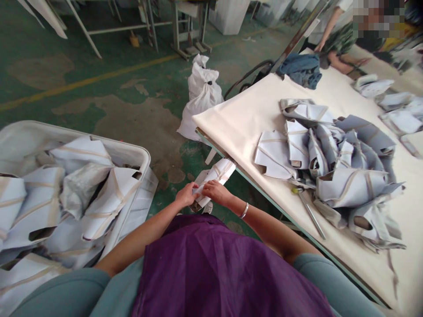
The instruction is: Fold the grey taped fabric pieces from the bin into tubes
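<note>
In front of my purple apron, a rolled white bundle point(222, 169) with tan bands is held between both hands. My left hand point(187, 195) grips its near left side with bent fingers. My right hand point(216, 192) is closed over its near end from the right. The bundle's far end reaches close to the table's edge. Similar white bundles with tan bands point(353, 185) are heaped on the cream-topped table point(231, 119) to my right. More of these banded bundles point(39, 189) fill a white plastic bin point(139, 154) on my left.
On the table lie a metal-handled tool point(312, 215) and a dark blue cloth point(300, 70). A tied white sack point(201, 101) stands on the green floor past the table corner. Another person's arm point(330, 26) shows at the table's far side. Metal-legged tables point(190, 26) stand farther back.
</note>
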A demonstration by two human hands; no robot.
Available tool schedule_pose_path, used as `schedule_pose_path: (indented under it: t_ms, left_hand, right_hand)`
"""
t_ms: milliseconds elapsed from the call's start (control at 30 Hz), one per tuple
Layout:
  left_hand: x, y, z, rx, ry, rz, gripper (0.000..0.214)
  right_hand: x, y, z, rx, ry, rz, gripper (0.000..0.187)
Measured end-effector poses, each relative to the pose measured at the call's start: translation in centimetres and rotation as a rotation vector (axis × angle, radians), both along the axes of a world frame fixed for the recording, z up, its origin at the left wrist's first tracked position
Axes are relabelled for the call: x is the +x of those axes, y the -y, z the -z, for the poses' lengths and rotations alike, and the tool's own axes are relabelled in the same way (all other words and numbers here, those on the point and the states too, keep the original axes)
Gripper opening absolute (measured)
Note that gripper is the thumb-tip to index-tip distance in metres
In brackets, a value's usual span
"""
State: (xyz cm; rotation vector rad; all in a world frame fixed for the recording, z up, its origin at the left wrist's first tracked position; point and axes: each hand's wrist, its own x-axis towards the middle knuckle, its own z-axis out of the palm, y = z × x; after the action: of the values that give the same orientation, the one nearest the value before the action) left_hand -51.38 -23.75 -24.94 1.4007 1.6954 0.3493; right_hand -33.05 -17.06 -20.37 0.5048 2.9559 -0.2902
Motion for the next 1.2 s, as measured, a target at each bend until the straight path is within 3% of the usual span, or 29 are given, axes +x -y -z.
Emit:
schedule_pose_path:
  t_ms: [167,467,767,933,1067,1133,1200]
  left_hand:
    - [0.1,0.1,-0.3,-0.013,-0.016,-0.011,0.029]
    - [0.4,0.2,-0.6,-0.032,-0.029,-0.021,0.031]
    - [0.2,-0.2,0.0,-0.034,-0.007,-0.001,0.031]
    - [0.3,-0.1,0.1,-0.043,-0.005,-0.024,0.031]
    - [0.2,0.0,0.7,-0.002,0.026,-0.022,0.032]
    - [0.1,0.0,1.1,0.01,0.089,-0.033,0.03]
    - [0.0,0.1,1.4,0.008,0.167,-0.038,0.028]
  right_hand:
    - [0.2,-0.1,-0.2,-0.01,-0.028,-0.007,0.019]
    - [1.0,0.0,0.6,-0.206,-0.193,0.193,0.021]
    - [0.6,-0.1,0.9,-0.158,-0.171,0.098,0.014]
    - [1.6,0.6,0.5,-0.198,-0.246,0.131,0.019]
    - [2.9,0.6,0.3,-0.289,-0.324,0.278,0.021]
    - [3.0,0.1,0.4,-0.278,-0.372,0.391,0.021]
    - [2.8,-0.4,0.7,-0.268,-0.379,0.411,0.02]
